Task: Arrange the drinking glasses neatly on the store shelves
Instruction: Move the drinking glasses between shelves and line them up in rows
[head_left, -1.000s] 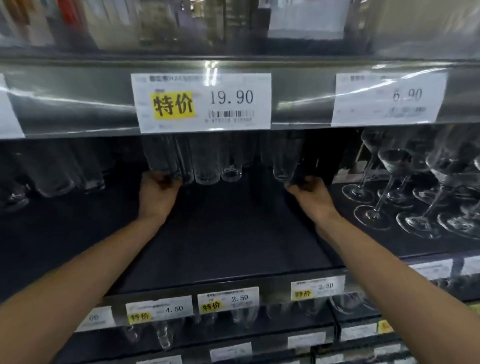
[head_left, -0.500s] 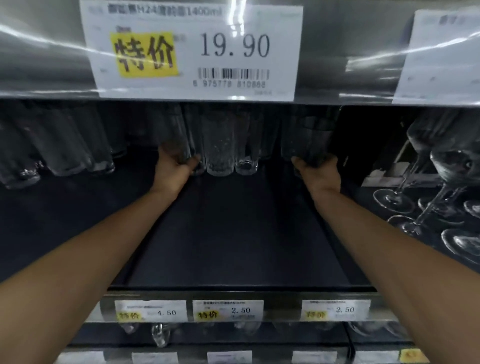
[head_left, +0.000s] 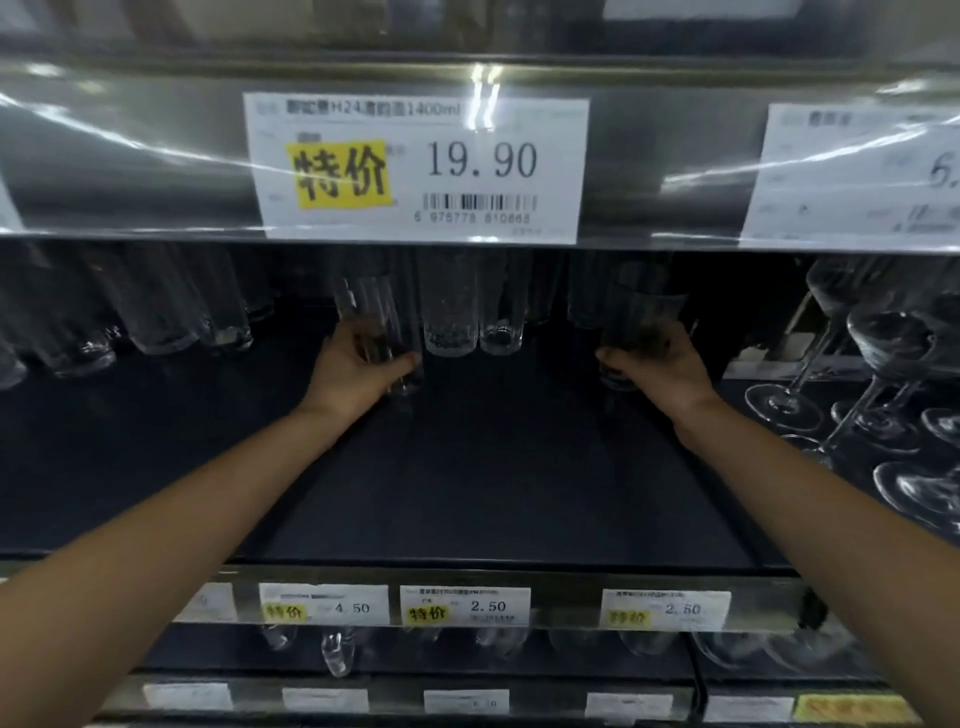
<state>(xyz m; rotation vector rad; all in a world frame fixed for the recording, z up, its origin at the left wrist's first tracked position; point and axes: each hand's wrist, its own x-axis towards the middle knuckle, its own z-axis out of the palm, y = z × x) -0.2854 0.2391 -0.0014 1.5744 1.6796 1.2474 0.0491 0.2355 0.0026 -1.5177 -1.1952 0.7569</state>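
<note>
Both my arms reach deep into a dark store shelf (head_left: 493, 493). My left hand (head_left: 353, 371) grips a tall clear drinking glass (head_left: 376, 322) near its base. My right hand (head_left: 662, 366) grips another tall clear glass (head_left: 641, 312). Between the two held glasses stand a textured tall glass (head_left: 449, 312) and a plain one (head_left: 501, 322) at the back of the shelf. The upper parts of all these glasses are hidden behind the shelf edge above.
More tall glasses (head_left: 156, 312) stand at the back left. Stemmed wine glasses (head_left: 883, 364) crowd the right side. A 19.90 price tag (head_left: 415, 166) hangs on the upper shelf edge. Smaller glasses (head_left: 337, 649) sit on the shelf below, behind the price tags (head_left: 465, 605).
Both hands have closed round a glass each and drawn them slightly forward from the back row. The camera has moved closer to the shelf.
</note>
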